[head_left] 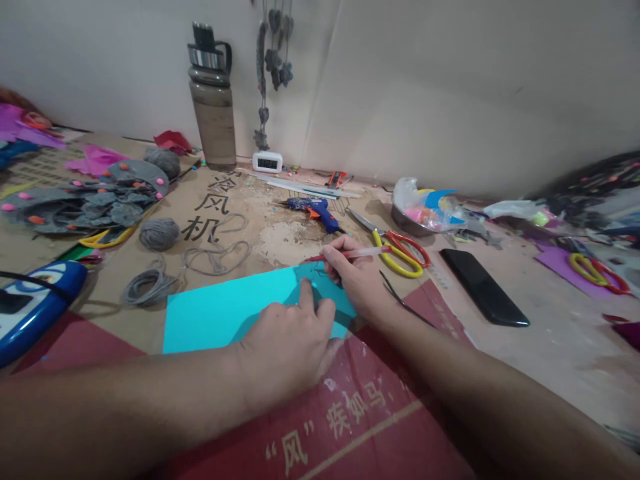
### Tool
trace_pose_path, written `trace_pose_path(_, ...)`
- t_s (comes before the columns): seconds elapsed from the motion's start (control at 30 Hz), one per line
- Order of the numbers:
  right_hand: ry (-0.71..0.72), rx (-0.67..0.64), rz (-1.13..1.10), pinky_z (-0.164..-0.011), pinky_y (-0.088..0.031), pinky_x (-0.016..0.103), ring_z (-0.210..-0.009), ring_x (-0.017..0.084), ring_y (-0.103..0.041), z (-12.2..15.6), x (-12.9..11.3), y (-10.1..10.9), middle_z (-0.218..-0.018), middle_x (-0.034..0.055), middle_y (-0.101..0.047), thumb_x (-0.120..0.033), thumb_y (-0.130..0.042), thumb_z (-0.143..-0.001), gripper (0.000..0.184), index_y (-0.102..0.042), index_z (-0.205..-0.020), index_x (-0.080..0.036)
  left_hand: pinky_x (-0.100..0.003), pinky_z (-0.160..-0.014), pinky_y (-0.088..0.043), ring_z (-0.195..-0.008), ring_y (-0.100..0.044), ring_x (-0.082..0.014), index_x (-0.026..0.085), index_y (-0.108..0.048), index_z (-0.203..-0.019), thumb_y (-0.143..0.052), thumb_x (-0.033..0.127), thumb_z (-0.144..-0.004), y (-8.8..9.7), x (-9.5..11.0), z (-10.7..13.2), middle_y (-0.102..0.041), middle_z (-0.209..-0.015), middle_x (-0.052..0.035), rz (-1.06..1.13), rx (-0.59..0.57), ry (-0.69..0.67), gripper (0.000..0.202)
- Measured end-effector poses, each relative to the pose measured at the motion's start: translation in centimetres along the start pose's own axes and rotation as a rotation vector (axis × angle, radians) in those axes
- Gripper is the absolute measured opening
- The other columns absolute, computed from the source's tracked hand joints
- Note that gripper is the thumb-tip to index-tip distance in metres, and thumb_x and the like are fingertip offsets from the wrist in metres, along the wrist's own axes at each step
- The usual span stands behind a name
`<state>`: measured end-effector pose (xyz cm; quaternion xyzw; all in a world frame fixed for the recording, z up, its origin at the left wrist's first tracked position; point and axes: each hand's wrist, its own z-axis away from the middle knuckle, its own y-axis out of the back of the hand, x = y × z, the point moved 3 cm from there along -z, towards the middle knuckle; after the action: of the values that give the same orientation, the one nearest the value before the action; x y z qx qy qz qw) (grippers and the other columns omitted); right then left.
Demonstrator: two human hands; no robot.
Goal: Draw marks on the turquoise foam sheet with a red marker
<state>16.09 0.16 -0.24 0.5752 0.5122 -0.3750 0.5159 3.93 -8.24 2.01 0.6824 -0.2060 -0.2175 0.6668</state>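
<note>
A turquoise sheet of paper (215, 313) lies on the cardboard in front of me. My left hand (287, 333) rests on it, the index fingertip pressing the sheet near dark drawn lines, with nothing held. My right hand (353, 273) pinches a red pen (363, 253) with a clear barrel; its tip points left, at the paper's upper edge. Some of the drawn lines are partly hidden by my fingers. Just right of that hand lie scissors (397, 257) with yellow and red handles.
Behind the paper lies a blue glue gun (313, 210). Grey yarn balls (159, 235) and a loose yarn coil (149, 287) sit left. A water bottle (214, 113) and small clock (267, 162) stand by the wall. A black phone (483, 287) and metal bowl (413, 220) are right.
</note>
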Motion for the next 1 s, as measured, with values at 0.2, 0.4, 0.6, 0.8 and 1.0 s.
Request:
trace_pose_path(0.2,0.007,-0.008,0.003,-0.045,-0.035,0.02,-0.048,0.008,-0.042,-0.1,-0.2,-0.1,-0.056,-0.0051,-0.05,-0.042,-0.058,-0.082,0.026,-0.048,-0.07,-0.021,-0.035,-0.053,-0.052,-0.072,-0.065,-0.0259,0.013,-0.052,-0.111,-0.037,0.046,-0.093,0.5,-0.2,0.2,-0.057,-0.116,-0.0201,-0.024,-0.027,0.027,0.041)
trace_pose_path(0.4,0.05,0.008,0.006,-0.049,-0.037,0.022,-0.047,0.008,-0.042,-0.3,-0.2,0.0,-0.055,-0.0059,-0.05,-0.041,-0.057,-0.082,0.024,-0.047,-0.07,-0.022,-0.035,-0.058,-0.05,-0.076,-0.063,-0.0261,0.012,-0.058,-0.105,-0.037,0.042,-0.094,1.1,-1.2,0.3,-0.059,-0.098,-0.0133,-0.095,-0.021,0.025,0.039)
trace_pose_path(0.6,0.12,0.017,0.028,-0.051,-0.037,0.023,-0.05,0.009,-0.045,-0.7,-0.2,0.2,-0.055,-0.0055,-0.05,-0.038,-0.056,-0.082,0.023,-0.047,-0.068,-0.022,-0.038,-0.079,-0.048,-0.086,-0.059,-0.0241,0.013,-0.064,-0.102,-0.041,0.042,-0.094,1.5,-2.8,0.1,-0.058,-0.099,-0.0113,-0.097,0.033,0.049,0.039)
trace_pose_path(0.8,0.213,0.043,0.044,-0.053,-0.038,0.025,-0.053,0.011,-0.046,-0.7,-0.4,0.3,-0.056,-0.0047,-0.05,-0.038,-0.055,-0.083,0.024,-0.048,-0.066,-0.022,-0.041,-0.093,-0.042,-0.104,-0.053,-0.025,0.013,-0.065,-0.111,-0.042,0.038,-0.095,1.6,-3.6,1.2,-0.059,-0.104,-0.0121,-0.108,0.129,-0.016,0.038)
trace_pose_path(1.0,0.329,0.01,0.087,-0.062,-0.042,0.026,-0.064,0.013,-0.054,0.2,-1.3,0.5,-0.066,-0.0022,-0.057,-0.039,-0.052,-0.085,0.021,-0.053,-0.075,-0.021,-0.044,-0.093,-0.042,-0.1,-0.054,-0.0247,0.015,-0.065,-0.107,-0.045,0.035,-0.094,1.1,-4.6,2.4,-0.064,-0.101,-0.0103,-0.127,0.193,-0.067,0.031)
